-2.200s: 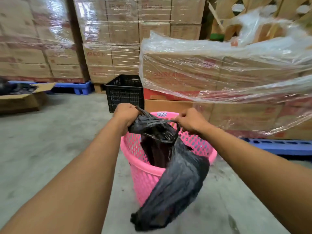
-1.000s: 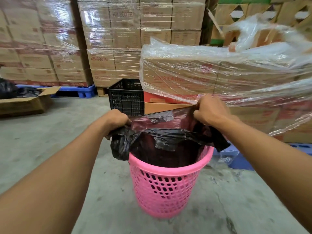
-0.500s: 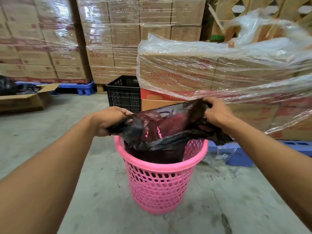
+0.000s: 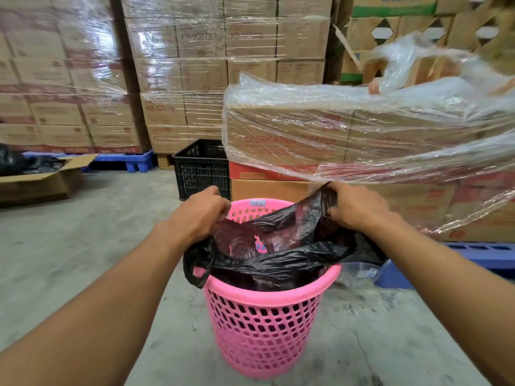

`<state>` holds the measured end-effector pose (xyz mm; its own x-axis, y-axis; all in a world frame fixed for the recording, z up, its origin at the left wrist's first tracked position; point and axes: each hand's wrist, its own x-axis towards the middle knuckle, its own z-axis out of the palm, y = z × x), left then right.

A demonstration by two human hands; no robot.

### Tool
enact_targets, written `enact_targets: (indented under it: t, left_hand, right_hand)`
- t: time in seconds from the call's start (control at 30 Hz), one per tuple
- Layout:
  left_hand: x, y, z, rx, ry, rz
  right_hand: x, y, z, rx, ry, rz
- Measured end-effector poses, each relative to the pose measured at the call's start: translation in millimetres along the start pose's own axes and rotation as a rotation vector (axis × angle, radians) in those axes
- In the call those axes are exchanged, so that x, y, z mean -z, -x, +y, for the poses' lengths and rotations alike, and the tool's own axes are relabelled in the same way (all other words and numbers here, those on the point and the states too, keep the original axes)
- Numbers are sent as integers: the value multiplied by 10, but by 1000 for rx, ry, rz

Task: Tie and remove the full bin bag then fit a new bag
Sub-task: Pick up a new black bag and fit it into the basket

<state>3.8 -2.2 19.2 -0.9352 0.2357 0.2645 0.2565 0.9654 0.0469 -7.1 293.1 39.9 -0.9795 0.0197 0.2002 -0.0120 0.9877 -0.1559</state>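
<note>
A pink perforated bin (image 4: 264, 324) stands upright on a grey concrete floor (image 4: 83, 246), a black bin bag (image 4: 281, 260) hanging partly inside it, with plastic draped over the near and left rim. The left hand (image 4: 199, 215) is closed around the bag's edge at the bin's far-left side; a loop handle (image 4: 195, 271) of the bag dangles outside the rim below that wrist. The right hand (image 4: 355, 207) grips the opposite edge, raised above the bin's right side, so the thin film stretches between both fists and the pink shows through it. Behind the bin sit a black plastic crate (image 4: 202, 169) and, to its right, shrink-wrapped cartons (image 4: 334, 135) on a blue pallet (image 4: 473, 257). At far left, an open cardboard box (image 4: 41, 182) lies on the floor. Taller wrapped carton stacks (image 4: 195, 65) fill the background.
</note>
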Motion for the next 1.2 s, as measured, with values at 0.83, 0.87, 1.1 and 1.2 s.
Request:
enact_targets:
  t: [0.83,0.87,1.1,1.2]
  left_hand:
    - [-720,-389,222,603,-13,103]
    - [-724,-417,169,533,-50,128]
    - [-837,-737,-217,308,-108,89]
    - [-909,-817,-378,283,-67,118]
  right_hand:
    - [-686,-162,-405,29,87,-208]
    - [-707,-199,-392,55,75,-190]
    - [-922,-625,-315,50,-49,-164]
    - [-1002,-836,-246,25,-71,-115]
